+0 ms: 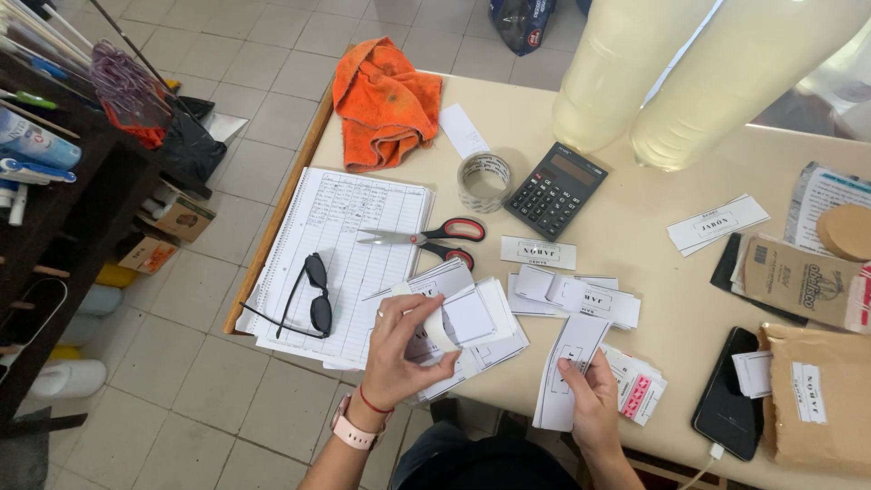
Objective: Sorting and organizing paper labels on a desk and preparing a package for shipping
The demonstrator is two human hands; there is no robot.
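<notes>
A pale tabletop over a tiled floor fills the frame. At lower centre, the left hand pinches a curled white label slip between thumb and fingers, above a loose pile of label sheets. Just right of it, the right hand pinches a long paper strip at its lower part. Above lie red-handled scissors, a tape roll and a dark calculator. To the left, sunglasses rest on a lined ledger; an orange cloth lies at upper centre.
</notes>
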